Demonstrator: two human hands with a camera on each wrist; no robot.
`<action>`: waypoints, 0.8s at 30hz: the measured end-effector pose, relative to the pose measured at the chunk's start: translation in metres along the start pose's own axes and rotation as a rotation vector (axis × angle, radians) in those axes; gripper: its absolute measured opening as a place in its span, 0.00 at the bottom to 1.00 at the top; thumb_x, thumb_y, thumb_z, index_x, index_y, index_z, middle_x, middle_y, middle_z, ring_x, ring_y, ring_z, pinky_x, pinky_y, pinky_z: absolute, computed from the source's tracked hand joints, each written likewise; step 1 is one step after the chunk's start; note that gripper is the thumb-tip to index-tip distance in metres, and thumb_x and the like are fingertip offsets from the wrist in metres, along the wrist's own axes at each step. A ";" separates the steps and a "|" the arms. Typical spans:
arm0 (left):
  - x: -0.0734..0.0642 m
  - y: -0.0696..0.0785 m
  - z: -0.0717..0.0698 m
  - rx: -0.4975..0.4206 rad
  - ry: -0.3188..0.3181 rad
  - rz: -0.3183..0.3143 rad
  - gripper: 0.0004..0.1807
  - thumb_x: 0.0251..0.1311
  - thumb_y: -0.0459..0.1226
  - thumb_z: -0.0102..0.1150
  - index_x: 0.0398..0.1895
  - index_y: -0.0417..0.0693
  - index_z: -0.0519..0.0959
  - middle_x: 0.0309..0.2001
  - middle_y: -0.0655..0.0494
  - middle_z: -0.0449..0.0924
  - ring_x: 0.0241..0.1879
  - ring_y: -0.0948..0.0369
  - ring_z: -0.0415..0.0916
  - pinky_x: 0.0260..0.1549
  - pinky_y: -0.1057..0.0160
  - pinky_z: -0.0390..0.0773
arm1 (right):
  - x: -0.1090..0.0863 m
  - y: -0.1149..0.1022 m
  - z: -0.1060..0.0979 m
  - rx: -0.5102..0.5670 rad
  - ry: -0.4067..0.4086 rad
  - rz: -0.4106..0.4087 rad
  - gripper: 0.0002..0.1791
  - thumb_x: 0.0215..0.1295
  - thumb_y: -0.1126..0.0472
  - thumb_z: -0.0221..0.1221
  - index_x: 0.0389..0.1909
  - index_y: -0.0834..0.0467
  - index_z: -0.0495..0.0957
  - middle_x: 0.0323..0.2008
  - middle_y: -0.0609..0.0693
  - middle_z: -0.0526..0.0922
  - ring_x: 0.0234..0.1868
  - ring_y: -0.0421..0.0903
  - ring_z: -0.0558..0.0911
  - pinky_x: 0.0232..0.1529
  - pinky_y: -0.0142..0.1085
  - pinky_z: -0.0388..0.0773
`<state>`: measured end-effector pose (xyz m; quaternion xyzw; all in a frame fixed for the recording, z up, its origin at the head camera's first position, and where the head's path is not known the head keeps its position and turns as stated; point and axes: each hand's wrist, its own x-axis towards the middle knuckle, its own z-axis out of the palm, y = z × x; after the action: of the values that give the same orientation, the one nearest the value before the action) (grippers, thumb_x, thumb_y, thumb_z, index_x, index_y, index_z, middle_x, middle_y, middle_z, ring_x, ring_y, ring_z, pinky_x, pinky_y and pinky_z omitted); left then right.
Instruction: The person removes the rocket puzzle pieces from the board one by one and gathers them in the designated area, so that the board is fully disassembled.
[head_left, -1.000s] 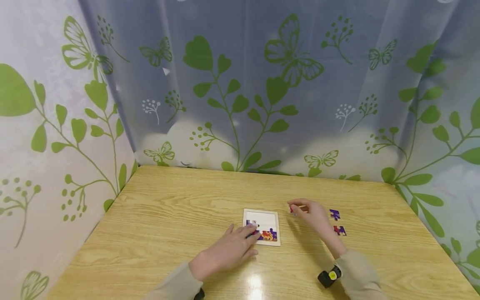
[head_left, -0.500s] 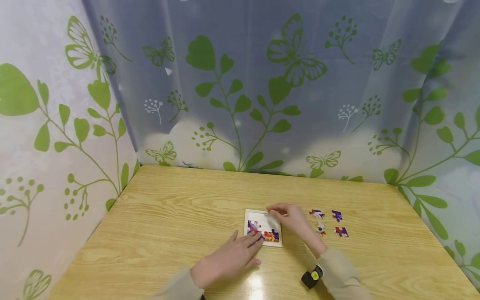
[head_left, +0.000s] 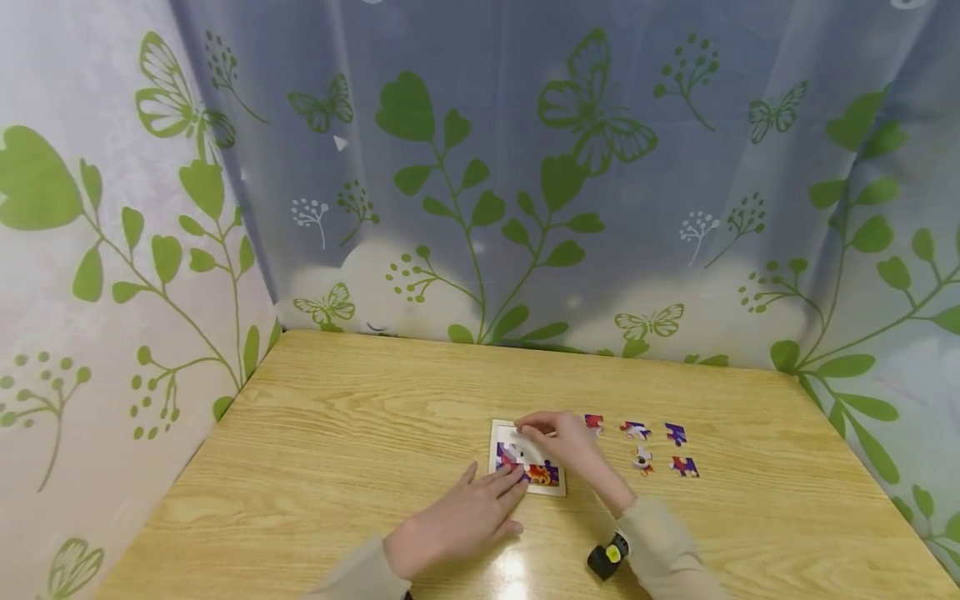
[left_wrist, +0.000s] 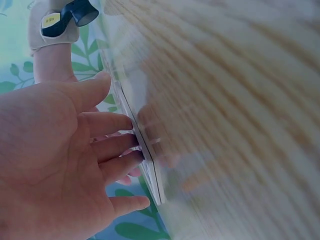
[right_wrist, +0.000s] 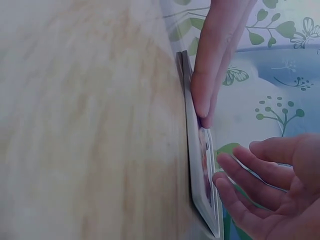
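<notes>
A small white-framed puzzle tray [head_left: 506,432] lies on the table, with joined puzzle pieces [head_left: 542,475] in purple, orange and red along its near side and left. My left hand [head_left: 468,512] rests with straight fingertips on the pieces at the tray's near left. In the left wrist view these fingers lie spread against the tray's edge [left_wrist: 146,150]. My right hand [head_left: 566,446] is over the tray's far right part, fingers bent loosely. The right wrist view shows nothing between the fingers of the right hand [right_wrist: 270,190], close beside the tray [right_wrist: 195,155].
Several loose pieces lie right of the tray: a red one [head_left: 594,423] behind my right hand, a purple and white one [head_left: 636,430], a white one [head_left: 642,461], a purple one [head_left: 676,434] and a red and purple one [head_left: 684,467]. A patterned curtain [head_left: 480,208] stands behind the table.
My right hand has moved left from beside the loose pieces to over the tray. The red piece it held a second ago shows on the table now. My left hand stays on the tray.
</notes>
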<state>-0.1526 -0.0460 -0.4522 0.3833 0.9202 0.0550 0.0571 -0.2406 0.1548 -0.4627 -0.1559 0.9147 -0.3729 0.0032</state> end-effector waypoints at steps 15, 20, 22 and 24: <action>0.000 0.000 0.000 0.004 -0.002 -0.001 0.34 0.75 0.54 0.46 0.77 0.47 0.63 0.79 0.52 0.54 0.78 0.54 0.54 0.72 0.39 0.59 | -0.001 -0.004 0.004 0.008 -0.072 -0.020 0.11 0.73 0.59 0.60 0.47 0.56 0.88 0.46 0.53 0.89 0.44 0.51 0.87 0.37 0.36 0.83; 0.000 0.000 0.001 -0.006 -0.008 -0.005 0.34 0.76 0.54 0.45 0.77 0.47 0.62 0.79 0.52 0.54 0.78 0.54 0.54 0.73 0.39 0.58 | -0.002 -0.005 0.004 0.028 -0.071 -0.015 0.11 0.73 0.59 0.60 0.48 0.56 0.88 0.46 0.53 0.89 0.45 0.51 0.87 0.40 0.38 0.84; 0.001 0.000 0.002 -0.009 -0.009 -0.008 0.34 0.76 0.54 0.45 0.77 0.46 0.62 0.79 0.52 0.54 0.78 0.54 0.54 0.73 0.39 0.58 | -0.002 -0.006 0.004 0.042 -0.071 -0.015 0.11 0.73 0.59 0.60 0.48 0.56 0.88 0.47 0.54 0.89 0.46 0.51 0.87 0.42 0.39 0.85; 0.001 0.000 0.002 -0.014 -0.010 -0.009 0.34 0.76 0.54 0.45 0.77 0.46 0.62 0.79 0.52 0.54 0.78 0.54 0.54 0.73 0.39 0.58 | -0.002 -0.006 0.004 0.054 -0.068 -0.021 0.10 0.72 0.60 0.61 0.48 0.56 0.88 0.47 0.54 0.89 0.46 0.51 0.87 0.43 0.40 0.85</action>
<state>-0.1531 -0.0456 -0.4545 0.3790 0.9213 0.0589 0.0647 -0.2363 0.1485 -0.4622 -0.1778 0.9019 -0.3922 0.0344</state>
